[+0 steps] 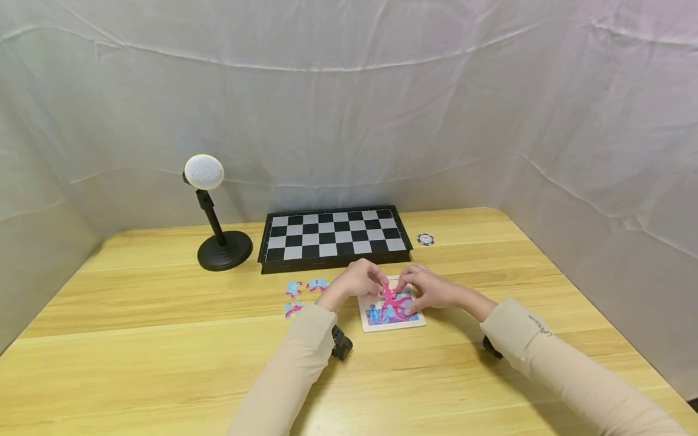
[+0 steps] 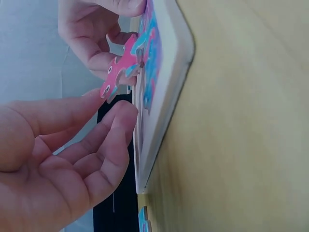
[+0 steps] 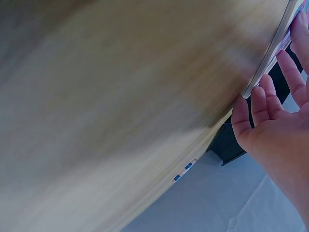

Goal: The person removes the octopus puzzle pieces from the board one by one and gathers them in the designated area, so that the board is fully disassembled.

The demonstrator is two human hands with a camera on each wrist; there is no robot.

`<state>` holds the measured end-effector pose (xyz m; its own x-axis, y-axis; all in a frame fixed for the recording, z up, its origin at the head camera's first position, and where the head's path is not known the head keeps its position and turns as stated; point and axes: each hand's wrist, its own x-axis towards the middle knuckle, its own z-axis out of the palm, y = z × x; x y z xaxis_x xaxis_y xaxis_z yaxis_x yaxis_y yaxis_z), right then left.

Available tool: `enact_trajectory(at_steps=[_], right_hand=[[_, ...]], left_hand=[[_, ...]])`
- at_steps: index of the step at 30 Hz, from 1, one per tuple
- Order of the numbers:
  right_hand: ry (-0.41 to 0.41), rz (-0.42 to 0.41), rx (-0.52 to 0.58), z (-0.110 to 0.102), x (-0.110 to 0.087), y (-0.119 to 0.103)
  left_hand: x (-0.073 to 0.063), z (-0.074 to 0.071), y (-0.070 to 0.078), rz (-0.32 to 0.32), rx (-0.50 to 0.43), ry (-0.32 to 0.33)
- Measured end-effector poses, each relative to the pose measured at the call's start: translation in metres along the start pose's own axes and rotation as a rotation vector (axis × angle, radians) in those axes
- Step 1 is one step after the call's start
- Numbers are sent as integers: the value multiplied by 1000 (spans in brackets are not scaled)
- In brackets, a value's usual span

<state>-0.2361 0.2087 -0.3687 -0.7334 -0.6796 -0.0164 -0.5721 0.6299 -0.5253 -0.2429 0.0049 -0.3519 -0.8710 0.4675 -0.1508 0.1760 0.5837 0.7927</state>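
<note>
A square puzzle board [image 1: 394, 327] with a pale frame lies on the table under both hands, showing a pink octopus on blue and purple. A pink puzzle piece [image 2: 126, 62] with two eyes stands tilted up from it. My left hand [image 1: 357, 280] pinches one corner of this piece between its fingertips. From the other side, my right hand [image 1: 431, 289] reaches over the board with thumb and index spread, the index right at the piece. In the right wrist view its other fingers [image 3: 270, 99] lie along the board's edge.
Left of the board are several loose puzzle pieces [image 1: 293, 289]. Behind it sits a black-and-white checkered board [image 1: 335, 233], with a poker chip [image 1: 425, 239] to its right. A round white-headed device on a black stand [image 1: 225, 251] stands at the back left. Pale cloth [image 1: 349, 121] encloses the table.
</note>
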Motion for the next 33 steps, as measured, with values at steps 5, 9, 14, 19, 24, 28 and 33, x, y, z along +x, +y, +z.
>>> enact_trajectory(at_steps=[5,9,14,19,24,28,33], right_hand=[[-3,5,0,0,0,-1],[-2,-1,-4,0,0,-1],[2,-9,-8,-1,1,-1],[2,-5,-14,0,1,-1],[1,-4,-14,-1,1,-1],[1,-9,-13,0,1,-1],[2,-7,-2,0,0,0]], left_hand=[[-3,0,2,-8,-49,-7],[-4,0,2,2,-77,-13],[-3,0,1,1,-114,-18],[-2,1,2,-19,-163,-32],[0,1,3,-26,-175,-30],[0,1,2,-29,-188,-30],[-2,-1,1,-16,-172,-16]])
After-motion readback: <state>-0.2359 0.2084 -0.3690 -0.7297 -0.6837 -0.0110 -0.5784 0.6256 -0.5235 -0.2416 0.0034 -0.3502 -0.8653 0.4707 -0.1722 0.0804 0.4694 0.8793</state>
